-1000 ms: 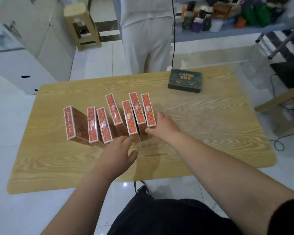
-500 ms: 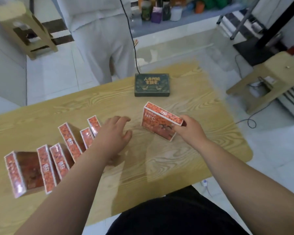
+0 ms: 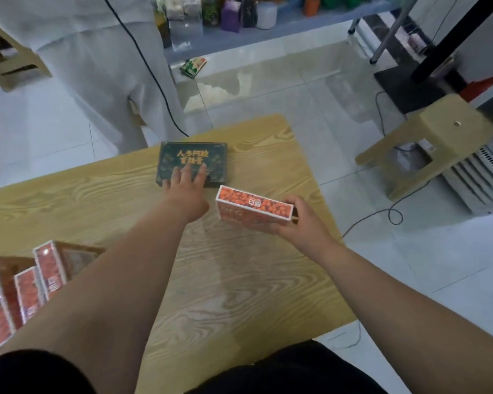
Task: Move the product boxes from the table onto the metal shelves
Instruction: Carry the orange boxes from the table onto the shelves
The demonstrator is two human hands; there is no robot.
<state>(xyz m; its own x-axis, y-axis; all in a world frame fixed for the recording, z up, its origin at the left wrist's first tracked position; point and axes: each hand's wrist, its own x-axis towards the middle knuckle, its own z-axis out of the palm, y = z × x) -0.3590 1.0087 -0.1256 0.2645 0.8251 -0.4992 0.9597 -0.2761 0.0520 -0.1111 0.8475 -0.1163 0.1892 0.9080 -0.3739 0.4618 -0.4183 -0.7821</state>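
Right hand (image 3: 299, 220) grips a flat orange-red product box with a white-edged top (image 3: 251, 210), fingers curled round its right end, thumb on the near face. The box sits on its long edge at about 2 o'clock on the pale wood-grain bench (image 3: 239, 280); whether it touches the surface, I cannot tell. Left hand (image 3: 184, 184) reaches to 12 o'clock, fingers straight and spread, resting flat on the lid of a dark green rectangular box with gold lettering (image 3: 192, 155), which lies flat near the bench's far edge. Down at 8 o'clock, a row of matching orange-red boxes (image 3: 26, 282) stands on edge, partly hidden by the left forearm. Beyond the bench at 11 o'clock stands a person in white clothes (image 3: 103, 52), and at 1 o'clock a blue-grey shelf (image 3: 310, 24) carries bottles and jars
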